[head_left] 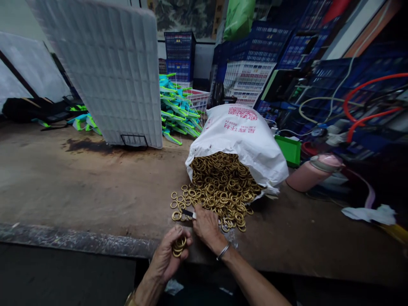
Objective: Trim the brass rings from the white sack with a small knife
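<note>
Several brass-coloured rings (179,243) lie in my left hand (167,253), its fingers curled round them just off the table's front edge. My right hand (205,225), with a metal bangle at the wrist, grips a thin black-and-white tool (188,213); its exact kind is unclear. The tool's dark tip points left, over the loose rings on the table. From the mouth of a white sack (239,131) with red print, lying on its side, a heap of the same rings (219,187) spills towards my hands.
A tall whitish padded panel (127,76) stands on the wooden table (79,191) at the left. Behind it are green-and-blue pieces (178,110). To the right are a pink bottle (314,172), a green tray (288,149) and orange hose (349,110). Stacked crates (248,78) stand at the back.
</note>
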The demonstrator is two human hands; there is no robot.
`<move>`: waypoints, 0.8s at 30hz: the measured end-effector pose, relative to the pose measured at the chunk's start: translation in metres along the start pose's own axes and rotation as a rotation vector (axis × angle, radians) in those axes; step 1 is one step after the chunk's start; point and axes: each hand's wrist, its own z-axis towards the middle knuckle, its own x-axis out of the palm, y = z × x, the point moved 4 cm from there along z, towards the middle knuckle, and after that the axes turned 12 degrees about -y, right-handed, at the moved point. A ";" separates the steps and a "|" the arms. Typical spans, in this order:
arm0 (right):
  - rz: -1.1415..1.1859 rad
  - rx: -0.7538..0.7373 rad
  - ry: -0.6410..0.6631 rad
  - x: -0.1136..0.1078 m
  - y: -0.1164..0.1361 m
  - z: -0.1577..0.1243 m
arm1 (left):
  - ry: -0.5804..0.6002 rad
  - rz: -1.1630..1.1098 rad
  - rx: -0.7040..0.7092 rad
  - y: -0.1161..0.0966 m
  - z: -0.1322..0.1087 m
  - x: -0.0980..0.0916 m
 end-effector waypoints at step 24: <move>0.962 0.210 0.007 -0.013 -0.015 -0.022 | -0.102 0.650 0.570 -0.005 0.008 0.024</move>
